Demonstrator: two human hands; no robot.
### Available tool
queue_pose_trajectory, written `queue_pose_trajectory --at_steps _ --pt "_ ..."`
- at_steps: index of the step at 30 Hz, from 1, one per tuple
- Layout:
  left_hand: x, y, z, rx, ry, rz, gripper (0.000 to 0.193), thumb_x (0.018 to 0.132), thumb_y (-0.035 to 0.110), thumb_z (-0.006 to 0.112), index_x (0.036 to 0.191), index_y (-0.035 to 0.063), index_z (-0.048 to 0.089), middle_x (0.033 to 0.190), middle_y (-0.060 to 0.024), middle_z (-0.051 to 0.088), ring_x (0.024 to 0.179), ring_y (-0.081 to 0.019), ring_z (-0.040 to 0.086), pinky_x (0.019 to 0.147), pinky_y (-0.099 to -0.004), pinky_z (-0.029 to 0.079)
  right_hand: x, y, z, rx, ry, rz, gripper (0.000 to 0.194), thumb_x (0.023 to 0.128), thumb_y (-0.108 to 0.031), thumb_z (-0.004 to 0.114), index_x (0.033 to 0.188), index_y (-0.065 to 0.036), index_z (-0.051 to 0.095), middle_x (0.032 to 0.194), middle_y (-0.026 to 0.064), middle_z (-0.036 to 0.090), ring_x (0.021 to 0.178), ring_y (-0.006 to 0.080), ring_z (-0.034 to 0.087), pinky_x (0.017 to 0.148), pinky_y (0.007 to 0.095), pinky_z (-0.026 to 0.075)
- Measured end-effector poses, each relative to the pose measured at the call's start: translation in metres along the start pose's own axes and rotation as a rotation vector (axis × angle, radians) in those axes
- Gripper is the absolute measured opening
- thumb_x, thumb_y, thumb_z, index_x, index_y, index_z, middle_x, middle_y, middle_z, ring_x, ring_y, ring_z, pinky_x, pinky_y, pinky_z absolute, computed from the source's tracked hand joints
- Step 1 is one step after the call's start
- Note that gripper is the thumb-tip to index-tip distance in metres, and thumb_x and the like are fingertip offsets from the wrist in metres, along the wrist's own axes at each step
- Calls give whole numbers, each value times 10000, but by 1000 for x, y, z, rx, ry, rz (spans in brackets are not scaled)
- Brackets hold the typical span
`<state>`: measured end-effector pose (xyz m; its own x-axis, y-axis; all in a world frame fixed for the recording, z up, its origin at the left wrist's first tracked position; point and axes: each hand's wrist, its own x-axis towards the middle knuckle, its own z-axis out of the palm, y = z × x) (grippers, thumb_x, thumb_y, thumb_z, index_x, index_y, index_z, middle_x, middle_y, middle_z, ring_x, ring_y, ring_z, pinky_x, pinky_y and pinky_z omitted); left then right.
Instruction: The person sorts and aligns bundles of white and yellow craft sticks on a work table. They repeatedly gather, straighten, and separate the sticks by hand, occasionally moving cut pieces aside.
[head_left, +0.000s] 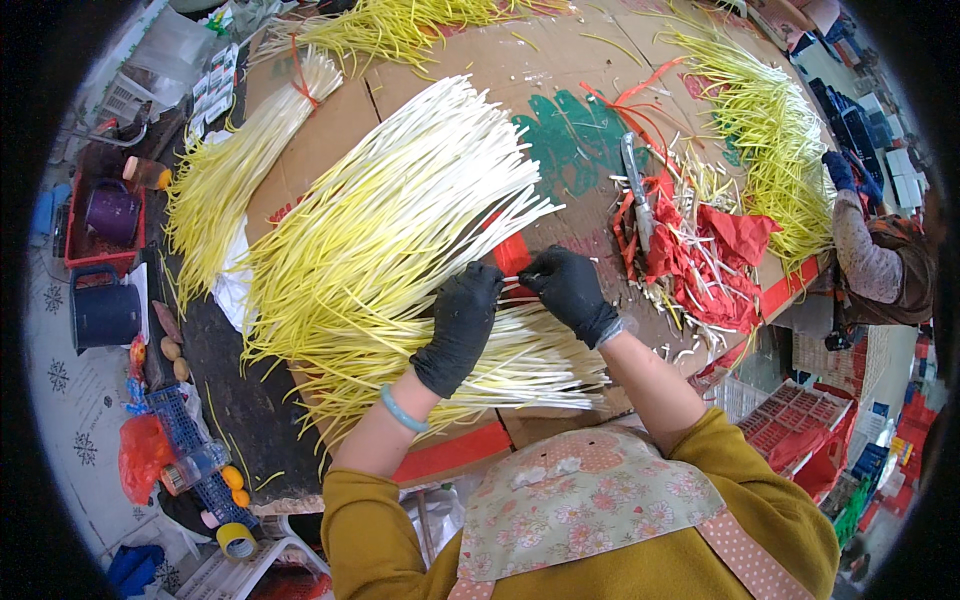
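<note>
My left hand (459, 326) and my right hand (570, 291), both in black gloves, meet over the cardboard-covered table. Pinched between their fingertips are the white ends of a thin stalk or a few stalks (511, 280); the exact number is unclear. A large pile of yellow chives (397, 187) with white stem ends fans out beyond my left hand. Below my hands lies a second spread of chives (532, 356), partly covered by my left wrist. A strip of red tape or print (513, 253) shows on the table just behind my fingers.
A knife (636, 187) rests beside crumpled red plastic (675, 247) and trimmings. Red ties (630, 105) lie beyond it. A tied chive bundle (262, 142) is at left; more chives (780, 142) lie at right, near another person's gloved hand (838, 170). Mugs and a blue basket (180, 427) flank the left edge.
</note>
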<state>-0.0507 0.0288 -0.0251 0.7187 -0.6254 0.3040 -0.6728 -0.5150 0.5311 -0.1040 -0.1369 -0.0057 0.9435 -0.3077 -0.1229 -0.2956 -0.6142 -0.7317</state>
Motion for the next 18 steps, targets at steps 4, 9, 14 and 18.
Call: queue_pose_trajectory --at_steps 4,9,14,18 --pt "-3 -2 1 -82 -15 -85 40 823 87 592 843 63 566 769 -142 576 697 -339 579 607 -430 455 0 -4 -33 541 72 238 126 807 -153 667 829 -34 701 770 90 677 649 204 627 634 327 491" --pt "-4 -3 5 -72 -20 -91 47 821 82 592 861 67 573 796 -139 594 714 -350 590 625 -436 464 -28 30 -143 598 259 49 224 890 -189 527 951 -23 665 829 11 633 751 73 578 624 197 409" --pt "0 5 -10 -131 -35 -140 129 801 51 612 925 56 577 854 -151 593 754 -347 596 651 -423 472 -155 117 -209 982 299 147 260 912 -251 528 1029 -32 603 936 54 609 817 147 578 716 272 464" --pt "-7 9 -27 -239 -78 -121 205 734 29 683 926 50 616 853 -131 596 775 -315 595 687 -406 471 -273 196 -208 1156 12 626 446 874 -330 581 1218 -48 553 1106 120 617 934 220 613 777 353 511"
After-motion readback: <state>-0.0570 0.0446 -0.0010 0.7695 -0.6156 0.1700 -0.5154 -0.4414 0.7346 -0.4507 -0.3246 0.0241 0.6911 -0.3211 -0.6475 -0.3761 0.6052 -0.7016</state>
